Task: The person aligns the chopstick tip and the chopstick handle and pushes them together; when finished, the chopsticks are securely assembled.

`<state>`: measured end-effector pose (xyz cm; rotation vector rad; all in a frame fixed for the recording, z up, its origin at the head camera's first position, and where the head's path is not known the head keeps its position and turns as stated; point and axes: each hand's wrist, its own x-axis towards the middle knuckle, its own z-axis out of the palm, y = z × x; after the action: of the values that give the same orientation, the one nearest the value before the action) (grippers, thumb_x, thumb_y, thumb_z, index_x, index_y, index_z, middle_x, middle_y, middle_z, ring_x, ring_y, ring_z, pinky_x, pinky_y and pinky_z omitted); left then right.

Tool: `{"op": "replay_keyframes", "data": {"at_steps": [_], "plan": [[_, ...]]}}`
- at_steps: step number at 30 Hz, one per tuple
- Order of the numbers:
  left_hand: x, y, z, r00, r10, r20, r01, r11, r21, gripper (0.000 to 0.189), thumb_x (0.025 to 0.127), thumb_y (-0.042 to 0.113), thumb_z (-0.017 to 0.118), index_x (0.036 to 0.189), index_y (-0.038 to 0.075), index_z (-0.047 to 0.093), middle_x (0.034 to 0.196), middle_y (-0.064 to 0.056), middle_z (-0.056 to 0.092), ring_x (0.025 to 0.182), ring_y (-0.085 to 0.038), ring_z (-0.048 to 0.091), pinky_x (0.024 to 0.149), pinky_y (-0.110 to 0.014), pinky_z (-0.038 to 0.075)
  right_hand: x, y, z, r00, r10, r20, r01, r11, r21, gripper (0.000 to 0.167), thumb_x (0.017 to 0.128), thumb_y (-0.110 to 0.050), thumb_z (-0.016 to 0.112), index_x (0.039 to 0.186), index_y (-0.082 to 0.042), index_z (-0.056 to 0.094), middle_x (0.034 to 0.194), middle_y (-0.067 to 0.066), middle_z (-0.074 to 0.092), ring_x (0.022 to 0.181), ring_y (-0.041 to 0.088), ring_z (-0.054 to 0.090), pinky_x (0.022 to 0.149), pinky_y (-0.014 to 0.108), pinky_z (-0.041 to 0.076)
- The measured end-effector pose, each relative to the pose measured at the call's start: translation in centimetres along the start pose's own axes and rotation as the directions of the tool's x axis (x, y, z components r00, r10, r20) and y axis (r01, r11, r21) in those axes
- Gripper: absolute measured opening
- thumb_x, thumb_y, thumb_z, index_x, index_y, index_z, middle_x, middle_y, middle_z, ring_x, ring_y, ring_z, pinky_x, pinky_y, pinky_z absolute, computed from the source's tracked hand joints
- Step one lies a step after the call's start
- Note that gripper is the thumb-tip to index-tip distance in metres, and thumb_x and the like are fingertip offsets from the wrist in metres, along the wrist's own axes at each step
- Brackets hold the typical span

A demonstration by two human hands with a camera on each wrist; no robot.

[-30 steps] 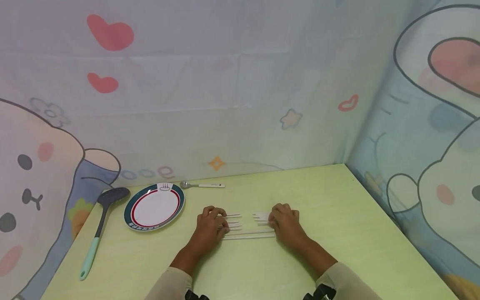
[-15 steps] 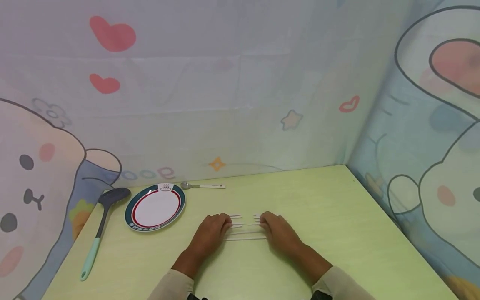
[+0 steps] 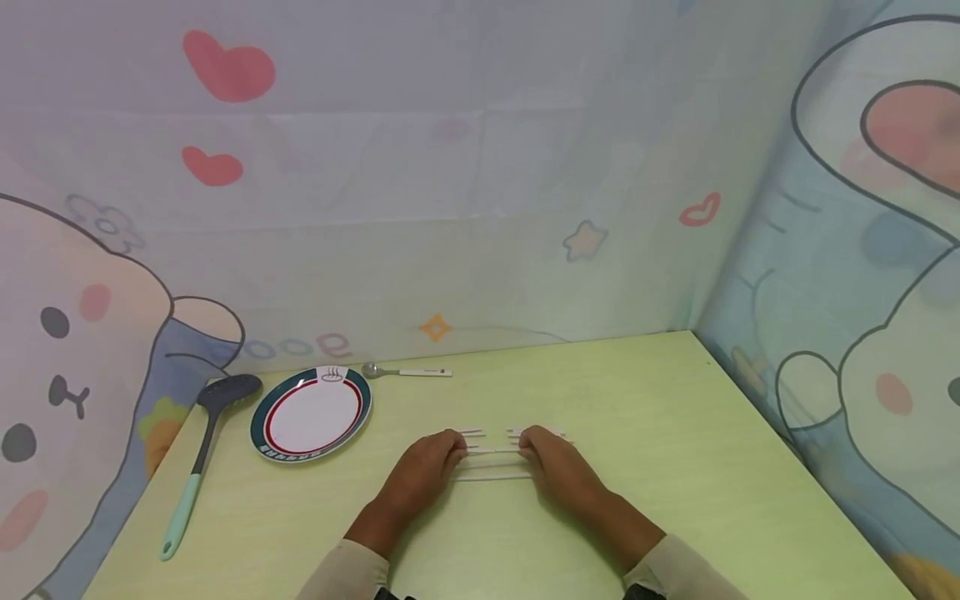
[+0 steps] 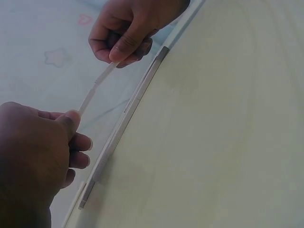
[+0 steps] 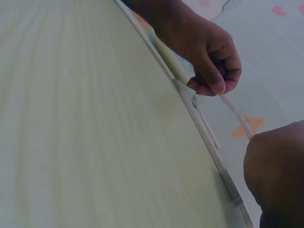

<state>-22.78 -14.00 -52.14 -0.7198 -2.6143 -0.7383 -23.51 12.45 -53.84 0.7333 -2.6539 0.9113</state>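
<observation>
In the head view my left hand (image 3: 423, 468) and right hand (image 3: 561, 468) face each other above the middle of the table. Each pinches a thin white strip (image 4: 86, 102) between thumb and fingers. In the left wrist view the two strips' ends meet in line at a visible joint; whether they are locked cannot be told. Beneath the hands lie long white strips (image 3: 492, 478), running left to right. Further white strip ends (image 3: 471, 432) show beyond the left hand, and white ends (image 3: 513, 432) beside the right hand. The hands hide much of these pieces.
At the left of the table stand a plate (image 3: 311, 415) with a dark green rim and a black ladle-like utensil (image 3: 197, 454) with a mint handle. A small spoon (image 3: 408, 372) lies near the back edge. Printed cloth (image 3: 480, 208) hangs behind the table (image 3: 660, 417).
Both hands have turned inward and come closer together. The strips pinched in them, apart half a second ago, now meet end to end. The plate, utensil and spoon stay put.
</observation>
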Motion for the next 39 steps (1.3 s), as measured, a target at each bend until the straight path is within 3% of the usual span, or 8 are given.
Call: {"op": "replay_keyframes", "data": {"at_steps": [8, 13, 19, 22, 30, 39], "plan": [[-0.2, 0.0, 0.0, 0.997, 0.052, -0.052, -0.051, 0.998, 0.019, 0.009, 0.102, 0.011, 0.075, 0.103, 0.011, 0.066, 0.091, 0.002, 0.074, 0.082, -0.015, 0.067, 0.079, -0.037, 0.059, 0.1, -0.2, -0.1, 1.000, 0.002, 0.015, -0.002, 1.000, -0.026, 0.007, 0.107, -0.010, 0.067, 0.110, -0.013, 0.061, 0.098, -0.006, 0.064, 0.085, 0.006, 0.054, 0.077, 0.029, 0.053], [-0.3, 0.2, -0.1, 0.993, 0.097, -0.067, -0.098, 0.995, -0.012, 0.008, 0.102, 0.008, 0.074, 0.106, 0.009, 0.067, 0.095, -0.001, 0.075, 0.087, -0.016, 0.070, 0.083, -0.038, 0.060, 0.0, -0.6, -0.4, 1.000, -0.003, 0.008, 0.003, 1.000, -0.027, 0.008, 0.107, -0.010, 0.068, 0.110, -0.014, 0.061, 0.100, -0.005, 0.065, 0.086, 0.007, 0.057, 0.078, 0.030, 0.054], [-0.2, 0.2, -0.1, 0.985, 0.166, -0.053, -0.168, 0.985, -0.038, 0.011, 0.105, 0.003, 0.069, 0.116, 0.005, 0.070, 0.109, -0.007, 0.078, 0.106, -0.023, 0.077, 0.095, -0.042, 0.062, 0.0, -0.5, -0.3, 1.000, 0.005, -0.018, -0.004, 0.998, 0.070, 0.008, 0.108, -0.007, 0.067, 0.110, -0.014, 0.064, 0.101, -0.003, 0.069, 0.088, 0.009, 0.059, 0.080, 0.031, 0.055], [-0.2, 0.1, -0.1, 0.982, 0.184, -0.038, -0.186, 0.982, -0.037, 0.014, 0.106, 0.004, 0.068, 0.119, 0.006, 0.071, 0.110, -0.006, 0.077, 0.106, -0.022, 0.075, 0.095, -0.042, 0.061, 0.1, -0.5, -0.4, 1.000, 0.004, -0.016, -0.002, 0.994, 0.113, 0.008, 0.108, -0.007, 0.066, 0.109, -0.015, 0.064, 0.101, -0.002, 0.070, 0.087, 0.008, 0.059, 0.079, 0.030, 0.054], [-0.1, -0.2, 0.4, 0.964, 0.254, -0.073, -0.251, 0.967, 0.046, 0.010, 0.101, 0.013, 0.077, 0.109, 0.008, 0.081, 0.090, 0.001, 0.066, 0.081, -0.010, 0.060, 0.077, -0.031, 0.056, 0.1, -0.6, -0.4, 0.989, -0.151, -0.005, 0.150, 0.983, 0.104, 0.004, 0.108, -0.007, 0.067, 0.112, -0.009, 0.066, 0.105, 0.000, 0.071, 0.094, 0.010, 0.067, 0.083, 0.031, 0.059], [0.0, 0.4, 0.9, 0.936, 0.316, -0.153, -0.316, 0.948, 0.027, 0.006, 0.094, 0.006, 0.083, 0.100, 0.005, 0.082, 0.082, 0.000, 0.063, 0.075, -0.010, 0.057, 0.070, -0.028, 0.053, 0.0, -0.7, 0.2, 0.959, -0.266, -0.103, 0.274, 0.958, 0.081, 0.005, 0.102, -0.002, 0.072, 0.103, -0.007, 0.071, 0.097, 0.003, 0.071, 0.087, 0.011, 0.068, 0.077, 0.027, 0.059]]}}
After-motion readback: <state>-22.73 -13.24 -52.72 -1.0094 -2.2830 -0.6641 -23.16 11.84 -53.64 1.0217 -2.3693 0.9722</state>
